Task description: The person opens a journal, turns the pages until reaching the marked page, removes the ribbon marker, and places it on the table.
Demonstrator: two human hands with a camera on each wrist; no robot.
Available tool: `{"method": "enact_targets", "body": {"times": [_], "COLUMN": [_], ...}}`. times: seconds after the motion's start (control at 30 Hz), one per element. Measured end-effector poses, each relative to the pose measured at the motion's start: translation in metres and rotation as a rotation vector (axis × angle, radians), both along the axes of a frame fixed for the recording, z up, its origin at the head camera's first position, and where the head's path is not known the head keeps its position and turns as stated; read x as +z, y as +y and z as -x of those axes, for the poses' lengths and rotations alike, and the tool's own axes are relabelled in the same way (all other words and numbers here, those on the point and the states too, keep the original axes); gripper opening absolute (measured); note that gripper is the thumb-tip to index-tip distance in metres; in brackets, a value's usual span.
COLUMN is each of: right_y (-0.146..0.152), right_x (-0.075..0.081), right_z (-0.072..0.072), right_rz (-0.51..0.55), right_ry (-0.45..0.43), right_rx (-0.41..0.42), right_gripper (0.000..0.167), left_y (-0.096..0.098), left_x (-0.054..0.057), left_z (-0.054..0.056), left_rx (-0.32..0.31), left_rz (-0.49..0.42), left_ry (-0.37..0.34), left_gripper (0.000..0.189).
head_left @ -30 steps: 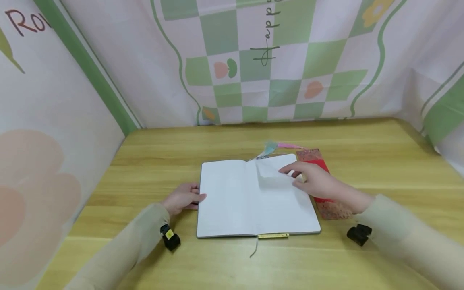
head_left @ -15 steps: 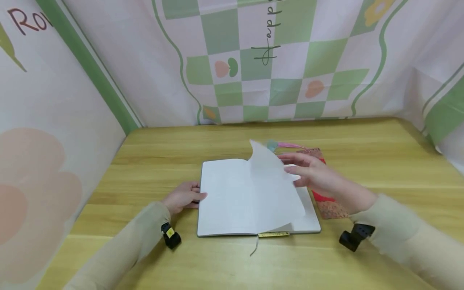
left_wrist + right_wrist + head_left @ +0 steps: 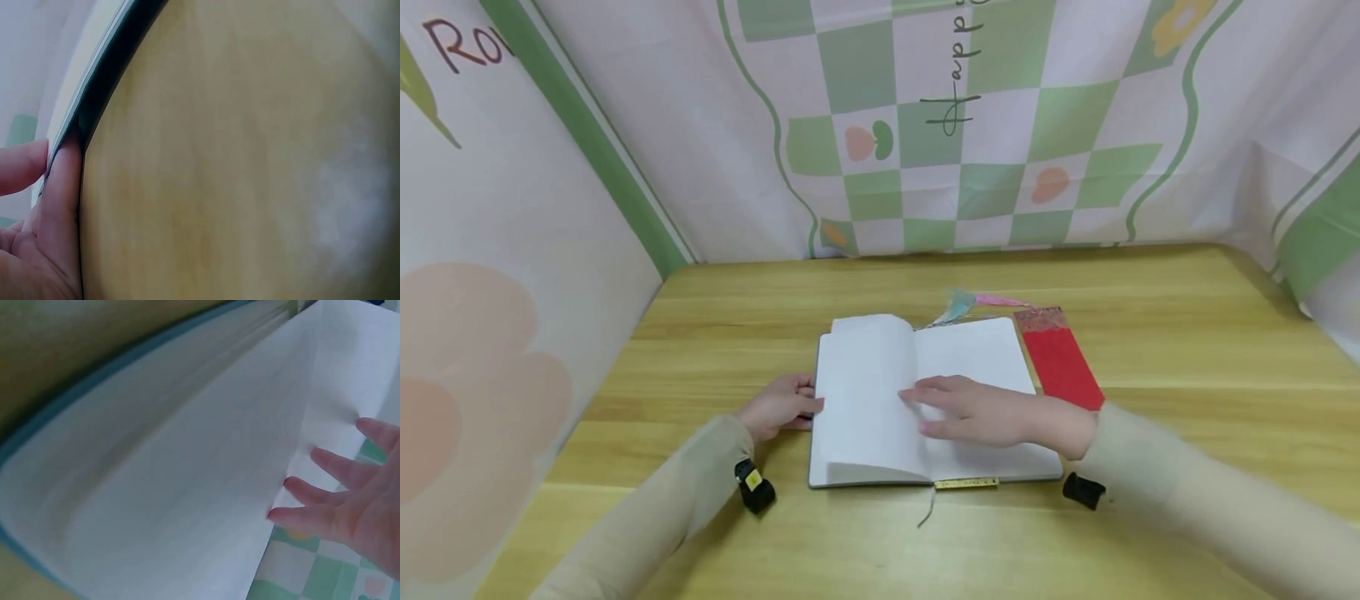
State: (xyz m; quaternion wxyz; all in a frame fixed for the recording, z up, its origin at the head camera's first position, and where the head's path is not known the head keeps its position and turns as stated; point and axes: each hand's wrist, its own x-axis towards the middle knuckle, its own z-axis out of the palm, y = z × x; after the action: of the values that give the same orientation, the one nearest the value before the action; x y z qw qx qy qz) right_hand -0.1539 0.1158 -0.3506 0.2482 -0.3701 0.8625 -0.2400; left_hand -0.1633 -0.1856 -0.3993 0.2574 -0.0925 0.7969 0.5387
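Note:
An open notebook point(image 3: 977, 346) with blank white pages lies on the wooden table. At its left edge my left hand point(image 3: 777, 408) grips the cover, thumb on top and fingers underneath; the left wrist view shows a finger point(image 3: 62, 206) under the dark cover. A turned leaf point(image 3: 868, 392) lies over the left side, bulging near the spine, its outer edge a little short of the page below. My right hand point(image 3: 981, 412) is over the right page by the spine. In the right wrist view, its spread, straight fingers point(image 3: 306, 519) touch the paper.
A red card point(image 3: 1060, 362) with patterned ends lies right of the notebook, partly covered by the right sleeve. A pink and teal tassel point(image 3: 958, 305) lies behind. A yellow ruler-like strip point(image 3: 966, 483) and a ribbon point(image 3: 927, 508) stick out below. Printed cloth point(image 3: 925, 192) borders the table.
The leaf has gone from the right side, up and over to the left. My right hand has moved left to the spine. The left hand keeps its place on the cover.

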Motion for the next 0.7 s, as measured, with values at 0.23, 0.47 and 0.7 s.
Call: {"method": "enact_targets", "body": {"times": [0.23, 0.47, 0.7], "right_y": [-0.013, -0.019, -0.019], "right_x": [-0.005, -0.01, -0.006], "right_z": [-0.006, -0.013, -0.01], "right_rz": [-0.15, -0.275, -0.327], "right_ry": [0.079, 0.219, 0.23], "right_rx": [0.002, 0.058, 0.075], "right_gripper": [0.059, 0.063, 0.067], "left_y": [-0.001, -0.011, -0.008], "left_x": [-0.005, -0.006, -0.002], "left_z": [0.002, -0.001, -0.002], "left_rx": [-0.015, -0.074, -0.078], "left_rz": [-0.033, -0.161, -0.123], "left_ry": [0.01, -0.002, -0.009], "left_gripper": [0.03, 0.039, 0.034]}}
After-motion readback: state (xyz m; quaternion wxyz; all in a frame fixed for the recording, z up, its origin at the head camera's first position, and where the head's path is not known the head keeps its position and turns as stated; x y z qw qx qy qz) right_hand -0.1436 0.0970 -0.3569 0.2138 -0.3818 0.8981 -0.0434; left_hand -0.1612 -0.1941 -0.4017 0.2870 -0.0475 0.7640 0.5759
